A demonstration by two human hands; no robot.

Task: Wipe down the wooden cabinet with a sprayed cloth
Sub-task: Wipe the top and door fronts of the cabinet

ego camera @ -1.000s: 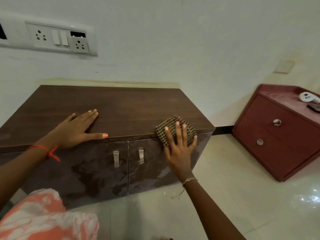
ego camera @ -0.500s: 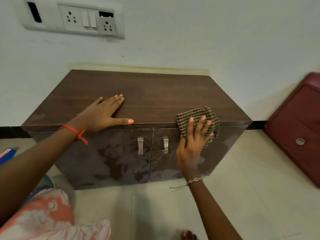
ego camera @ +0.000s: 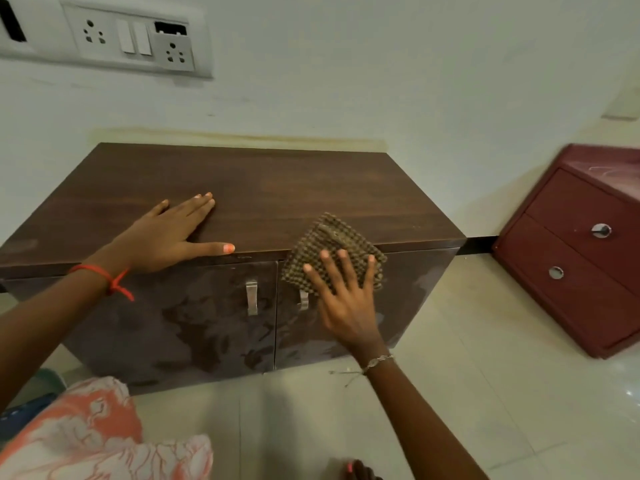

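A low dark-brown wooden cabinet [ego camera: 270, 188] stands against the white wall, with two doors and two metal handles. Its front shows wet streaks. My left hand [ego camera: 169, 233] lies flat on the top near the front edge, fingers spread, holding nothing. My right hand [ego camera: 343, 299] presses a folded brown checked cloth [ego camera: 329, 244] against the upper part of the right door. The cloth laps over the front top edge and hides part of the right handle [ego camera: 303, 301].
A red two-drawer cabinet [ego camera: 581, 265] stands on the floor to the right. A switch and socket panel [ego camera: 135, 39] is on the wall above. Pale floor tiles [ego camera: 485, 393] spread in front. My patterned orange clothing [ego camera: 86, 441] fills the lower left.
My right hand has slid the cloth left along the front top edge, from the right corner to above the right handle. The left hand has stayed flat on top. The view has shifted.
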